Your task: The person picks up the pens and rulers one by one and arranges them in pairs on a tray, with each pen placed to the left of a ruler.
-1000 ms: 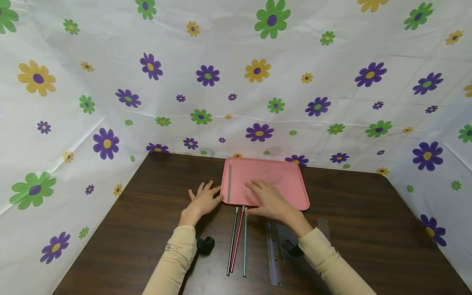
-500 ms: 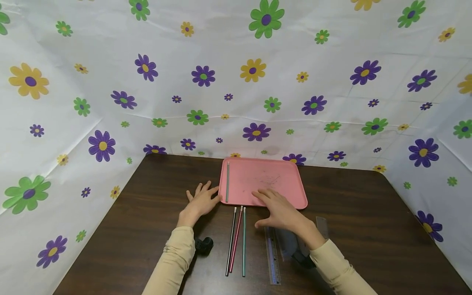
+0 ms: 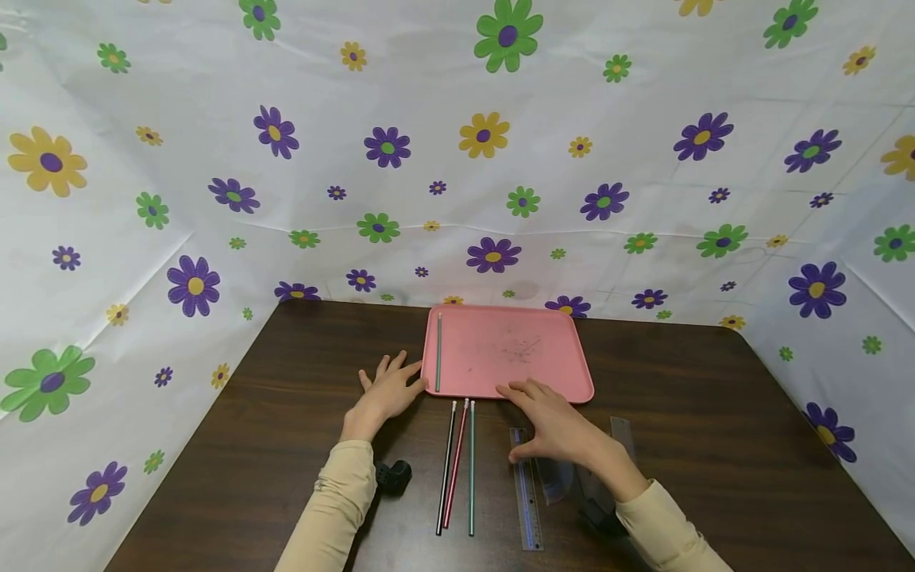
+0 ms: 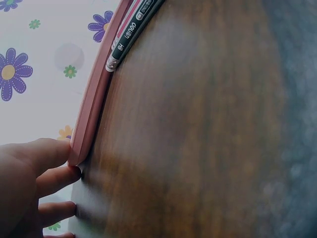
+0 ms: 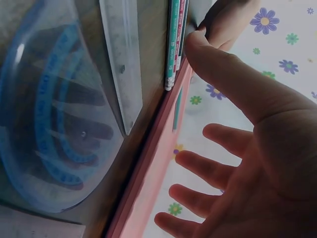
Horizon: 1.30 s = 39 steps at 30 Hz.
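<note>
A pink tray (image 3: 529, 357) lies at the back of the table with one green pencil (image 3: 439, 349) along its left side. My left hand (image 3: 386, 397) touches the tray's front left corner, fingers straight and spread. Just before the tray lie a black pencil (image 3: 446, 469), a red pencil (image 3: 455, 477) and a green pencil (image 3: 472, 477) side by side. With fingers apart and nothing held, my right hand (image 3: 554, 421) hovers over a clear ruler (image 3: 530, 508) and a clear protractor (image 5: 54, 124), fingertips close to the tray's front rim. The hand partly hides both in the head view.
Another clear strip, like a ruler (image 3: 622, 434), lies right of the right hand, partly covered by the forearm. A flowered sheet (image 3: 322, 143) hangs behind and beside the dark wooden table (image 3: 686, 397). Black wrist cameras, one of them the left device (image 3: 393, 477), sit under the wrists.
My right hand has drawn back from over the tray toward the front right, uncovering more of the tray and now covering part of the ruler. The left hand stays at the tray corner.
</note>
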Motion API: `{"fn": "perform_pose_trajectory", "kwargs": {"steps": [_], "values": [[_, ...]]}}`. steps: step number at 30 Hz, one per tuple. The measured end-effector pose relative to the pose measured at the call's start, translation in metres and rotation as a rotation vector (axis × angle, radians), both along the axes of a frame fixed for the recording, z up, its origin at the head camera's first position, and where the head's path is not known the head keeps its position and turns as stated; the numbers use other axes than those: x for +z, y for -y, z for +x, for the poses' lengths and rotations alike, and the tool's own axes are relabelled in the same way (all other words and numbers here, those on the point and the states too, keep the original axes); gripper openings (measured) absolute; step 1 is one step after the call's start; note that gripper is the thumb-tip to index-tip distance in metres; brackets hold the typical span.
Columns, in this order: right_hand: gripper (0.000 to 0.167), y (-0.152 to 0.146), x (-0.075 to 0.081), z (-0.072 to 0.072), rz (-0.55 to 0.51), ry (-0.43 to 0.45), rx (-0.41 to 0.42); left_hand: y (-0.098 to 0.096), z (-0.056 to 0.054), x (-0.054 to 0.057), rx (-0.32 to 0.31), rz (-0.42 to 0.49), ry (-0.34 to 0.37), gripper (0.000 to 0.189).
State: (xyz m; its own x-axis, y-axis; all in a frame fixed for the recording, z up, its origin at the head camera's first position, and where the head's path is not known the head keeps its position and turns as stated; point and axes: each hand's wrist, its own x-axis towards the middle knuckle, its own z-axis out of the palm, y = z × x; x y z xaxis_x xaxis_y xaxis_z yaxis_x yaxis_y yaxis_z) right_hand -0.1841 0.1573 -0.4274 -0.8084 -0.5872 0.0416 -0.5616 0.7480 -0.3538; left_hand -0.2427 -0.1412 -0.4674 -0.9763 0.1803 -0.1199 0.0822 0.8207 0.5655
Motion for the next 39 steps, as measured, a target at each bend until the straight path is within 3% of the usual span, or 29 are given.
{"fn": "perform_pose_trajectory", "kwargs": {"steps": [10,23,39], "values": [[0.102,-0.008,-0.002,0.013,0.019,0.031,0.018,-0.001,-0.001,0.0,0.0,-0.002,0.008,0.054],[0.103,-0.012,-0.006,0.025,0.014,0.156,0.008,-0.001,0.0,0.001,-0.006,-0.007,0.012,0.054],[0.106,-0.014,-0.014,0.033,0.012,0.153,0.026,-0.002,0.001,0.002,-0.009,-0.013,0.003,0.055]]}}
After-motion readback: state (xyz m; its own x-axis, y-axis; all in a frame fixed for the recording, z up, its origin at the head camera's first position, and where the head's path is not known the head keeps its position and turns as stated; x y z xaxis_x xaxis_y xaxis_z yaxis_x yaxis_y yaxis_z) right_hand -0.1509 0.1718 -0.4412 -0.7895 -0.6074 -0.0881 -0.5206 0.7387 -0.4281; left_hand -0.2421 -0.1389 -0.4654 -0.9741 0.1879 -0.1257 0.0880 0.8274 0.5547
